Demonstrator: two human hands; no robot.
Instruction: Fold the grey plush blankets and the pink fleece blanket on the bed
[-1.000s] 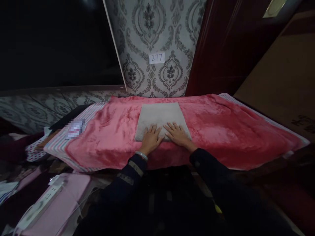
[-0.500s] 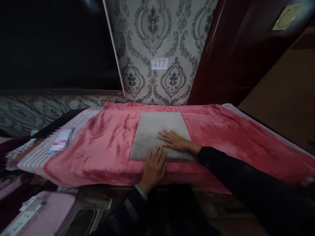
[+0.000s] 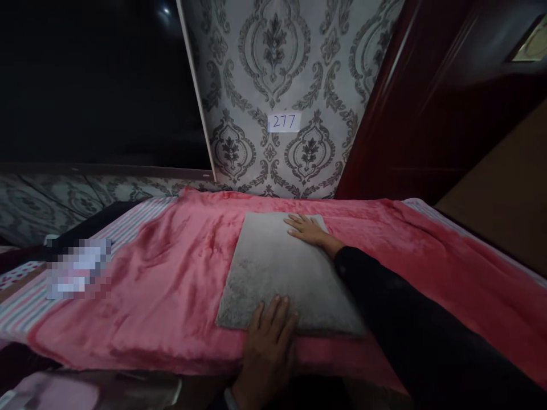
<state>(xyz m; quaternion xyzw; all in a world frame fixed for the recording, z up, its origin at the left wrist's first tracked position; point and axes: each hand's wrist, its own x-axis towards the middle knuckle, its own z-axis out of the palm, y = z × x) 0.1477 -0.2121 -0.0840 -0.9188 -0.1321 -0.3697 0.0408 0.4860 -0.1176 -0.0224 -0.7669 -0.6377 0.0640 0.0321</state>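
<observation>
A grey plush mat (image 3: 282, 273), roughly square, lies flat on a pink fleece blanket (image 3: 171, 285). My right hand (image 3: 308, 230) is open and rests palm down on the mat near its far right corner, fingers pointing left. My left hand (image 3: 270, 341) lies at the mat's near edge, its open fingers on the plush surface and its palm over the blanket. A band circles my left wrist. Neither hand grips anything.
A striped cloth (image 3: 128, 228) shows beneath the blanket, with a pixelated item (image 3: 79, 270) on it. Behind stand a large dark screen (image 3: 94, 85), patterned wallpaper with a "277" label (image 3: 284, 122), and a dark red door (image 3: 427, 114). A pink surface (image 3: 55, 393) sits low at left.
My right hand has slid from the middle of the mat toward its far edge. My left hand stays by the near edge. The view has shifted closer to the mat.
</observation>
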